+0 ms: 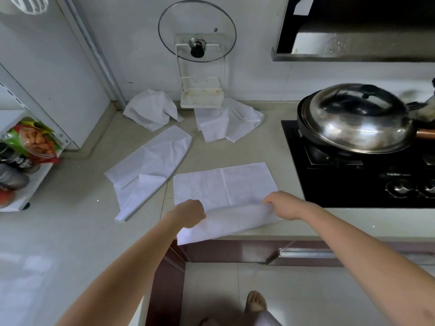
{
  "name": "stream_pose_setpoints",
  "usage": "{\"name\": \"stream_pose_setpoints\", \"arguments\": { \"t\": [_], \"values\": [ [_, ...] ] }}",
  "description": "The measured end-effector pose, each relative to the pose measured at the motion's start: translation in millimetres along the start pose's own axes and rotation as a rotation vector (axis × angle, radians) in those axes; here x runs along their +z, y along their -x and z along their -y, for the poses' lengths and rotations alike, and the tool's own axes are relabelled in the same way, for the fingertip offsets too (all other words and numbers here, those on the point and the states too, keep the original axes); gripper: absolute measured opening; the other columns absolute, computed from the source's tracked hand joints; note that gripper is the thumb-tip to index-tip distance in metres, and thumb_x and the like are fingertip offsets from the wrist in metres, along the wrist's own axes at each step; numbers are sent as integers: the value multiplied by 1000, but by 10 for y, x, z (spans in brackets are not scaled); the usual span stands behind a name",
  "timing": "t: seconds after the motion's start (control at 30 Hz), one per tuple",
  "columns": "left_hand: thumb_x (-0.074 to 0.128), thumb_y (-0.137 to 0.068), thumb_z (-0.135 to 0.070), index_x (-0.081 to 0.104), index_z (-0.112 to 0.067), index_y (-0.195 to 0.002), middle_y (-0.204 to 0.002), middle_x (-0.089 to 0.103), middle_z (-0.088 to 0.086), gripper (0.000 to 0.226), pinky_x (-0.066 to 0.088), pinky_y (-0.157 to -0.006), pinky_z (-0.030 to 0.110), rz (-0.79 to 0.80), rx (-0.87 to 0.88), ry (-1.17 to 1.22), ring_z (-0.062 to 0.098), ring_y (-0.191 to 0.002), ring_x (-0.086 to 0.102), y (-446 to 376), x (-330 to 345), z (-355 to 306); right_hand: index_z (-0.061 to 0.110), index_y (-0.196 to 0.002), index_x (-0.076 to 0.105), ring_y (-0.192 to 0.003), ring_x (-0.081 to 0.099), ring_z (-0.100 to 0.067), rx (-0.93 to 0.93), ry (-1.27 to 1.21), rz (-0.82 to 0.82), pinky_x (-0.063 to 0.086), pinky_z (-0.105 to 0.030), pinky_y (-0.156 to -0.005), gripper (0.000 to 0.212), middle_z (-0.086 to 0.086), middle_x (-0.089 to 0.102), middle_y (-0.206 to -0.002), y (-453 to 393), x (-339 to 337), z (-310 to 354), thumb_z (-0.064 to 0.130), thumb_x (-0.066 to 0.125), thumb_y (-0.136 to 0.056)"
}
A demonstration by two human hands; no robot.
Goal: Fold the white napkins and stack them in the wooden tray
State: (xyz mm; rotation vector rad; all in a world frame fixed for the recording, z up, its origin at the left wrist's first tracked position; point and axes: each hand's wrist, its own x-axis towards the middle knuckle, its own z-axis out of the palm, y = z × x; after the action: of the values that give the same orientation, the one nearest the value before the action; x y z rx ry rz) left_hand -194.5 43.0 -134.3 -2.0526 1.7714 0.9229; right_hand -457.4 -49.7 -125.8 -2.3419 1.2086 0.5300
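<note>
Both my hands work the near edge of one white napkin (223, 184) at the front of the pale countertop (70, 231). My left hand (188, 214), fingers curled, pinches the near left part of the sheet; my right hand (283, 204) pinches the near right corner, fingers likewise curled round the cloth. Between them the near edge is lifted and rolled over toward the far side, while the rest of the napkin lies flat, its creases showing (one runs near to far down the middle). Its near left corner hangs just past the counter's front edge.

I count four white napkins in all. The second napkin (148, 168) lies just left of the one I hold, stretched out on a slant, loosely doubled. Farther back, a third napkin (227, 121) sits rumpled beneath a white lid rack (202, 97) fixed to the wall, and a fourth napkin (150, 109) is bunched in the far corner, left of the rack.

One glass lid (197, 30) hangs in the rack. To the right, one black hob (353, 180) carries a single pan under a steel dome lid (357, 114). The wooden tray cannot be seen from this view.
</note>
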Motion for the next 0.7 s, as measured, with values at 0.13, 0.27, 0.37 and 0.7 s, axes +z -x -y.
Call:
{"name": "stream_pose_setpoints", "arguments": {
  "t": [0.13, 0.27, 0.37, 0.7],
  "values": [
    [41, -100, -32, 61, -11, -104, -107, 60, 6, 29, 43, -75, 31, -206, -37, -70, 26, -98, 59, -270, -105, 98, 22, -65, 32, -75, 46, -26, 52, -14, -146, 25, -27, -49, 35, 1, 45, -78, -235, -88, 24, -10, 33, -78],
    [38, -99, -24, 57, -16, -98, -103, 60, 4, 21, 37, -76, 29, -236, -143, -91, 24, -97, 58, -545, -209, 88, 23, -73, 40, -79, 46, -25, 81, -8, -160, 26, -27, -50, 33, 1, 47, -88, -628, -203, -23, -8, 35, -82],
    [36, -100, -18, 59, -16, -105, -104, 60, 0, 24, 32, -97, 35, -246, -228, -176, 23, -108, 54, -737, -277, 86, 15, -96, 50, -85, 49, -28, 68, 32, -117, 30, -29, -58, 25, -6, 54, -101, -944, -265, -106, -4, 37, -86],
    [32, -102, -26, 57, -15, -118, -120, 60, 6, 31, 38, -97, 37, -315, -252, -121, 29, -115, 53, -1269, -331, 224, 5, -117, 50, -115, 48, -29, -84, 23, -172, 39, -35, -88, 26, -13, 53, -124, -1748, -349, -82, 18, 43, -95]
  ]
}}
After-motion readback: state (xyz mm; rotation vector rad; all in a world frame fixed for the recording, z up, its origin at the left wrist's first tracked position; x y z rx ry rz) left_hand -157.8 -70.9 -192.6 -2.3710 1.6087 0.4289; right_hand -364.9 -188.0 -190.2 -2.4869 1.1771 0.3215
